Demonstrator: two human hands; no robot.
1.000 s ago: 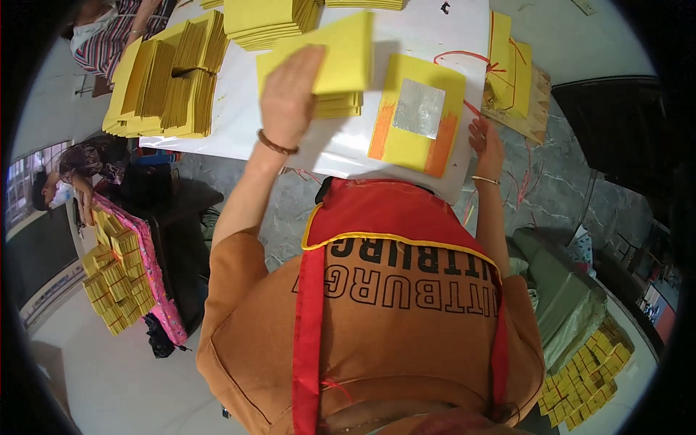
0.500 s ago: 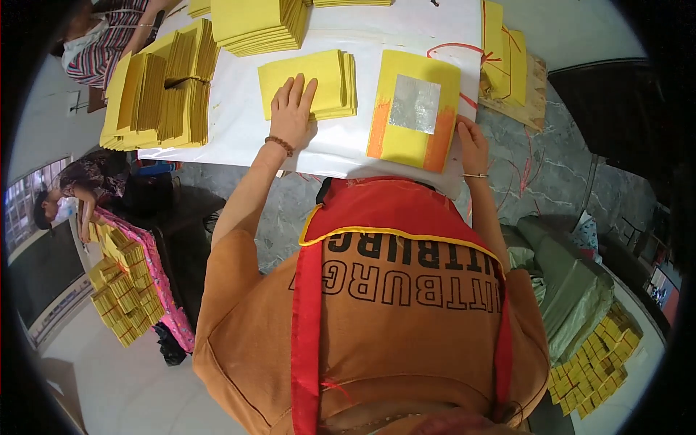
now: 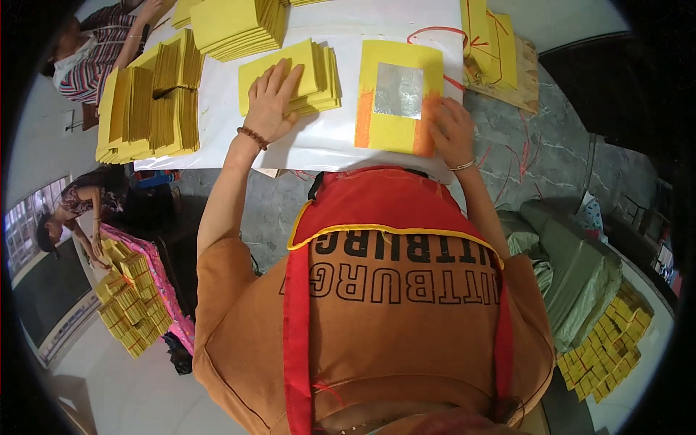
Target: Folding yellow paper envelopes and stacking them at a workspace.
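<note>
Bright tabletop, black fisheye vignette

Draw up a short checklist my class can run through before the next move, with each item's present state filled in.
1. Left hand placed on the small yellow stack: ok, fingers spread over its top.
2. Small stack squared up: not ok, its layers are offset at the right side.
3. Yellow sheet face up on the white table: ok, its silver patch shows in full.
4. Right hand at the sheet's right edge: ok.
5. Sheet pinched firmly by that hand: cannot tell, the fingertips' grip is unclear.
6. Red string clear of the sheet: cannot tell, it loops close by the far edge.
</note>
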